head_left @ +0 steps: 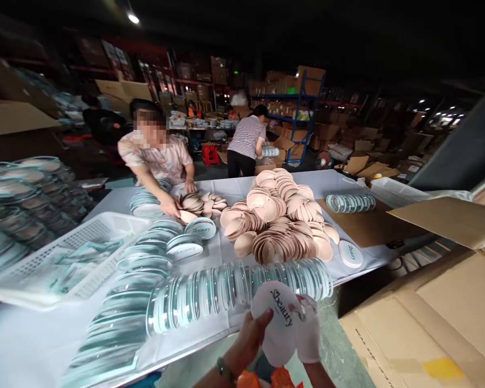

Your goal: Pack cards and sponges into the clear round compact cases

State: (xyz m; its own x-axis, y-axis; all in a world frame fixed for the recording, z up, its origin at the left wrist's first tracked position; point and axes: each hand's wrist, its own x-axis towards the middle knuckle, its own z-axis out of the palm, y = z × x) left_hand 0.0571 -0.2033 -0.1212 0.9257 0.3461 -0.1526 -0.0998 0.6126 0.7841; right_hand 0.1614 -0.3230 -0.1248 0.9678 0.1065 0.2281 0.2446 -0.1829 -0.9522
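Low in the head view, my left hand [246, 340] and my gloved right hand [308, 334] together hold a white oval puff case [278, 319] printed "beauty", just in front of the table's near edge. Right behind it lies a long row of clear round lids [234, 288] standing on edge. Beyond that row sits a big heap of beige powder puffs [278, 223]. More printed white cases [200, 228] lie flat on the white table cover [24, 339].
A white plastic basket [70, 253] with packets sits at left, beside stacks of clear cases [16, 205]. A seated person [157, 156] across the table handles puffs; another person [246, 141] stands further back. Cardboard boxes [436, 318] crowd the right.
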